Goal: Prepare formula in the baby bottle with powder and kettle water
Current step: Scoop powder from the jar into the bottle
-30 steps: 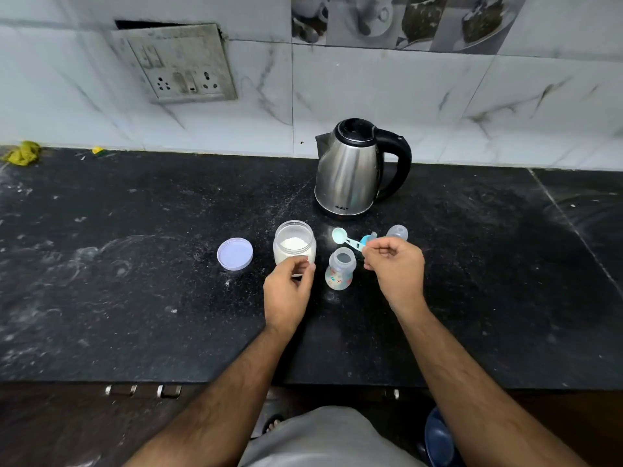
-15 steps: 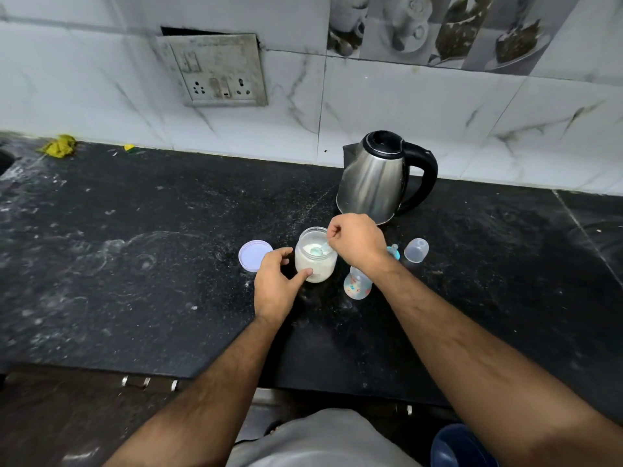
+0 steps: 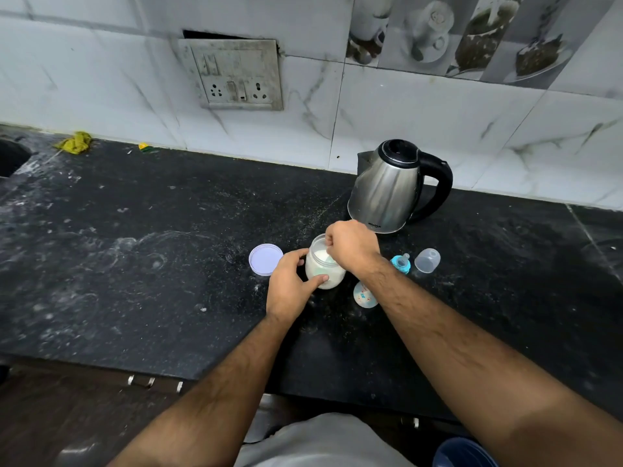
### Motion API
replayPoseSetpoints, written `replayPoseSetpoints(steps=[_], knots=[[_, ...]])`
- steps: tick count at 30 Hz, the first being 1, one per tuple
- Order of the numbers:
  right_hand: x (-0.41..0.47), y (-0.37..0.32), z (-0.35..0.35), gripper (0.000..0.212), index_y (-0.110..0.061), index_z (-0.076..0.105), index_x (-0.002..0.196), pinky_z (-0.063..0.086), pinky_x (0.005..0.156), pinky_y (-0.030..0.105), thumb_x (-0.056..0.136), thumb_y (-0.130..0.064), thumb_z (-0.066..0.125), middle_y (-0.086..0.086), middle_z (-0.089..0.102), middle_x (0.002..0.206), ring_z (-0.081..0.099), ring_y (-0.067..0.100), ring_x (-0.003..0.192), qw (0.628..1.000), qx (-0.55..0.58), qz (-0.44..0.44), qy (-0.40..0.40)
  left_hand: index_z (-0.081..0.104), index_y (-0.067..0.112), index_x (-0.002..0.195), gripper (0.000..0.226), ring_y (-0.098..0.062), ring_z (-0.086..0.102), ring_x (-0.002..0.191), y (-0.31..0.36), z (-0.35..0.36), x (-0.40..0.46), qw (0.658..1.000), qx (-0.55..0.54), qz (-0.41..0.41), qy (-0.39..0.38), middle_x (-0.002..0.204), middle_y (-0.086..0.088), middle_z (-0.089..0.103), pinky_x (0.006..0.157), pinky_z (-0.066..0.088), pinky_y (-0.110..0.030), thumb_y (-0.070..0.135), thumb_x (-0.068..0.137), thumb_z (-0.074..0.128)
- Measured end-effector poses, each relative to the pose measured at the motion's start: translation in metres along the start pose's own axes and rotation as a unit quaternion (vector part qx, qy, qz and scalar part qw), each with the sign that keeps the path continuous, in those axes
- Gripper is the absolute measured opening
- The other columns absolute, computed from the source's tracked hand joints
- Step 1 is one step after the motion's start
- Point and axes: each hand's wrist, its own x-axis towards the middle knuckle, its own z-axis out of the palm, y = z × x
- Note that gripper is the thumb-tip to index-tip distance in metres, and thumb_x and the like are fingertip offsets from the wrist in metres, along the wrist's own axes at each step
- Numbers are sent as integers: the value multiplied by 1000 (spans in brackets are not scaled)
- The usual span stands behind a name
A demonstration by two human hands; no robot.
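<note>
A clear jar of white powder [image 3: 324,269] stands open on the black counter [image 3: 168,264]. My left hand [image 3: 290,288] grips its side. My right hand [image 3: 352,249] is above the jar mouth, fingers closed on a scoop that dips into the powder; the scoop is mostly hidden. The small baby bottle [image 3: 364,294] stands just right of the jar, partly under my right forearm. Its blue teat ring [image 3: 401,263] and clear cap [image 3: 427,260] lie to the right. The steel kettle [image 3: 387,190] stands behind, its black handle pointing right.
The jar's lilac lid [image 3: 265,259] lies flat left of the jar. A wall socket plate [image 3: 232,75] is on the tiled wall. A yellow scrap [image 3: 75,142] lies at the back left near a sink edge [image 3: 13,156]. The counter's front edge runs below my forearms.
My right hand picked the scoop off the counter, carried it left over the jar and lowered it into the powder. My left hand moved from the jar's front to its side.
</note>
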Motion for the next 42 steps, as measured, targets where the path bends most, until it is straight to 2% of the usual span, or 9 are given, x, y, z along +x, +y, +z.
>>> replayPoseSetpoints(steps=[7,12,14,24,27,31,36,39,42], knots=[[3,29,-19,18,-23,67,71,57,73,32,84,-12,63,-6,70,79,66,20,80,981,150,105,67,62,24,120,55,-4,58,103,-3,-1,1,1000,12,1,-4,115,12,64,91,51,-32,28,71,86],[2,37,-14,19,-6,72,90,60,81,42,87,1,54,14,76,91,73,30,85,973,153,142,-103,63,23,122,56,-4,59,102,-3,-1,2,1000,14,-2,-13,115,12,65,88,52,-30,28,71,85],[2,34,-10,20,-4,68,86,61,83,43,91,3,49,17,76,91,74,28,82,958,200,157,-131,63,22,122,55,0,59,98,0,-4,4,1000,13,-6,-21,114,11,66,86,52,-27,26,72,85],[2,37,-2,24,-13,64,76,60,74,36,92,1,52,10,71,76,68,16,65,929,301,195,-87,58,22,126,61,-4,59,94,3,-11,3,1000,18,-16,-1,112,11,62,85,49,-22,26,72,85],[1,51,-5,26,-17,66,70,62,76,38,85,2,57,4,70,66,70,17,64,924,321,206,-20,62,27,109,37,-6,59,79,4,-9,-14,998,2,20,67,90,10,62,73,49,-21,32,77,81],[-4,78,-13,27,-20,66,62,62,77,46,79,-1,58,3,73,66,74,21,70,909,350,217,64,69,16,97,20,-4,62,71,14,12,-35,996,-35,76,24,79,6,66,69,51,-19,23,81,79],[-14,110,-24,21,-25,69,63,62,74,44,79,-12,62,-7,72,70,73,17,76,898,359,227,116,55,16,134,70,-3,60,109,18,53,-52,991,-32,30,-124,127,4,63,89,53,-25,26,72,86],[-18,128,-26,20,-28,69,65,61,74,44,78,-14,62,-11,69,68,70,17,74,893,356,236,141,38,14,147,98,-9,47,132,24,73,-47,992,-44,-9,-120,146,2,49,109,42,-31,30,66,89],[-19,147,-29,17,-30,66,68,60,77,45,77,-16,65,-11,68,73,69,21,79,877,371,246,180,31,13,151,111,-14,40,139,33,90,-36,991,-60,-41,-111,152,-2,43,116,34,-38,35,60,91]])
